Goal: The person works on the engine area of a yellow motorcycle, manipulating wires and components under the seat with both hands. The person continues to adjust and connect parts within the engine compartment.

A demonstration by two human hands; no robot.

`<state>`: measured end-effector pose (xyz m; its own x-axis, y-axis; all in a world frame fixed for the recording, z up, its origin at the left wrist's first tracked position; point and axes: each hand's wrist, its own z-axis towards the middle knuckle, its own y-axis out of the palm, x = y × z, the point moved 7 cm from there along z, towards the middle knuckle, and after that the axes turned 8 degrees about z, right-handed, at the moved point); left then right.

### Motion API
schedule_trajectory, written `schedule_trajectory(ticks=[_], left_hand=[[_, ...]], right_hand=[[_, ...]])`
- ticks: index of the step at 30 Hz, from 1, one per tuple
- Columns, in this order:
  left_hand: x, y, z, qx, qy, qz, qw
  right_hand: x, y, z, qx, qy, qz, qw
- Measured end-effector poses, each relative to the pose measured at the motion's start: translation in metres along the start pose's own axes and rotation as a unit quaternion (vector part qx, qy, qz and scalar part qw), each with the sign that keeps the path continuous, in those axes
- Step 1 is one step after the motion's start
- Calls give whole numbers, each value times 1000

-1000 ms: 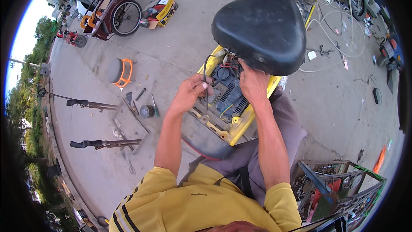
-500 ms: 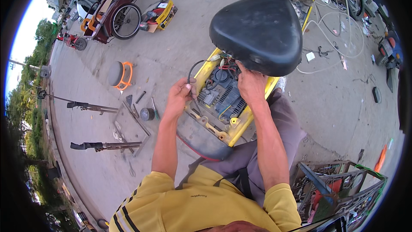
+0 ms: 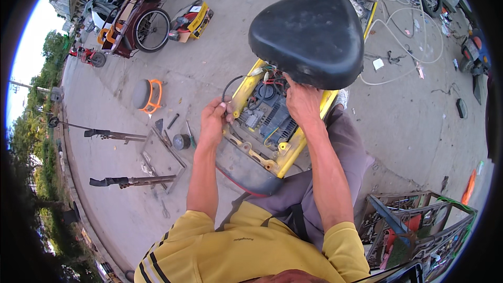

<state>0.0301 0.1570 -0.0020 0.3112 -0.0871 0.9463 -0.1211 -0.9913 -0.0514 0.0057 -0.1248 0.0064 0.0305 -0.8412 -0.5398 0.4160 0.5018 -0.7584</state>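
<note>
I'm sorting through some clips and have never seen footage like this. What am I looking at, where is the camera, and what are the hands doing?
The camera sits on a person's head and looks down through a fisheye lens, so straight edges bend near the rim. The two forearms coming from the bottom are the wearer's own. Before them is a small yellow vehicle frame with its black seat tipped up, showing a compartment of wiring. The left hand pinches a black cable that loops up from the compartment. The right hand reaches in under the seat among the wires. On the concrete ground to the left lie a screwdriver, a small round can, a metal frame and an orange-rimmed stool.
</note>
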Motion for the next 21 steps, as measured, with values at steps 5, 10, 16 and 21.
schedule_trajectory(ticks=[5,10,16,21], left_hand=[[0,1,1,-4,-1,7,1000],[9,8,-5,-31,18,54,998],[18,27,-28,-202,43,265,942],[21,36,-40,-233,68,454,857]], right_hand=[[2,-2,-1,0,-3,6,1000],[-1,-7,-4,32,-32,-17,999],[1,-3,-2,3,-21,-18,1000],[3,1,-2,-10,-16,-46,999]])
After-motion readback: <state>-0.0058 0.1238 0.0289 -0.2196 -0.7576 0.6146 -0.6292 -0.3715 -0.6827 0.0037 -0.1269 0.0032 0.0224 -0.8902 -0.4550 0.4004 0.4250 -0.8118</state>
